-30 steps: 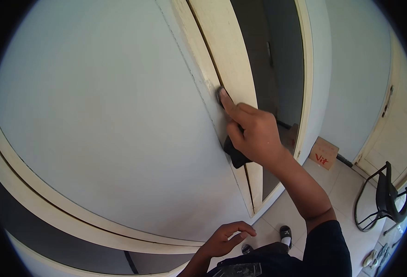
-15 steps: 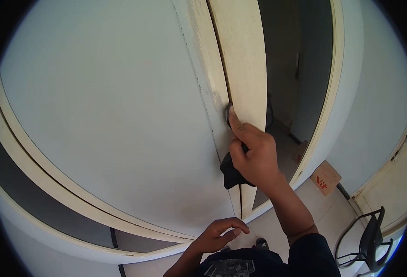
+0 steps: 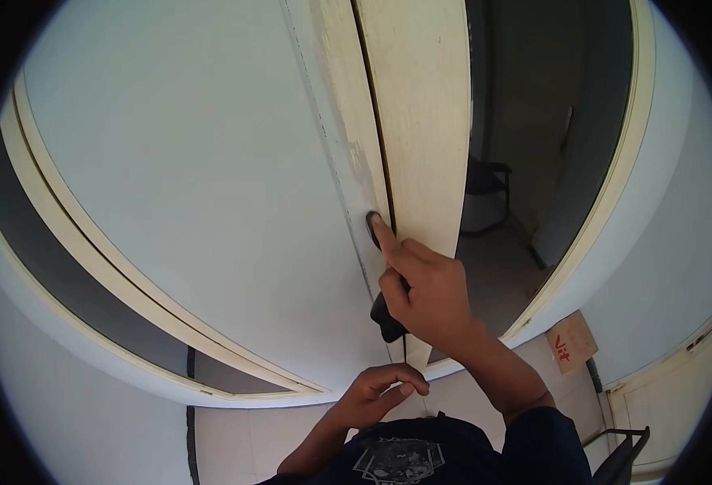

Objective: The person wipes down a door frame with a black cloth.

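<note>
A broad pale grey-blue panel (image 3: 178,194) fills most of the left and middle of the view, with a thin dark broken line running down near its right edge. Beside it stands a cream frame (image 3: 425,121), split lengthwise by a dark gap, and to the right of that a dark glass pane (image 3: 526,121) reflects a chair. Pale floor tiles (image 3: 291,440) show below, along with the person's dark printed shirt (image 3: 469,444). At the lower right a black chair (image 3: 624,457) is partly cut off, and a piece of cardboard (image 3: 572,343) with red lettering leans near the wall's foot. The right hand (image 3: 430,295) is at the border of panel and frame, its fingers grasping a black object (image 3: 384,319), index finger stretched along it with the tip pressing its rounded upper end against the surface; the palm hides the middle, so it may be one piece or two. Below, the left hand (image 3: 383,394) hangs before the shirt, fingers loosely curled around nothing. Just above the fingertip, uneven grey patches (image 3: 360,162) mark the cream edge.
</note>
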